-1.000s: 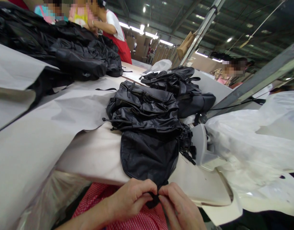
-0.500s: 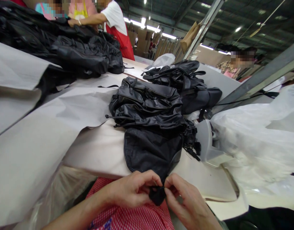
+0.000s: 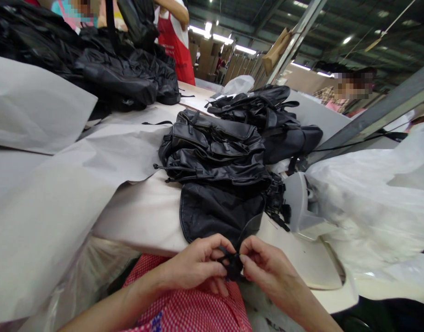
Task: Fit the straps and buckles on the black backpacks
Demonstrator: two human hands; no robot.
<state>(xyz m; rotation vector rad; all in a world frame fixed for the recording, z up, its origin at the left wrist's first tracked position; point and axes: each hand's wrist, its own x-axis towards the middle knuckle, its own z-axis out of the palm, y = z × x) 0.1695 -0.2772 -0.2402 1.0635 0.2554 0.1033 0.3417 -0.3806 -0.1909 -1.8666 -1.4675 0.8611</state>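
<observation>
A black bag (image 3: 215, 147) lies on the pale table, its flap (image 3: 215, 212) hanging toward me over the front edge. At the flap's lower tip is a small black piece (image 3: 234, 267), perhaps a strap end or buckle; its exact shape is hard to make out. My left hand (image 3: 201, 265) pinches this piece from the left, the lower fingers loosely spread beneath. From the right, my right hand (image 3: 263, 260) pinches it between thumb and forefinger. The fingertips of both hands nearly meet there.
More black bags (image 3: 288, 133) lie behind, and a large heap (image 3: 115, 74) covers the far left. White sheets (image 3: 77, 184) spread at left. A plastic bin (image 3: 297, 203) and clear bags (image 3: 371, 198) stand right. A person in a red apron (image 3: 177, 50) is at the back.
Both my hands have risen slightly with the small black piece, and my left lower fingers have spread. At the back, a person has lifted a black bag; the white sheet at left has shifted.
</observation>
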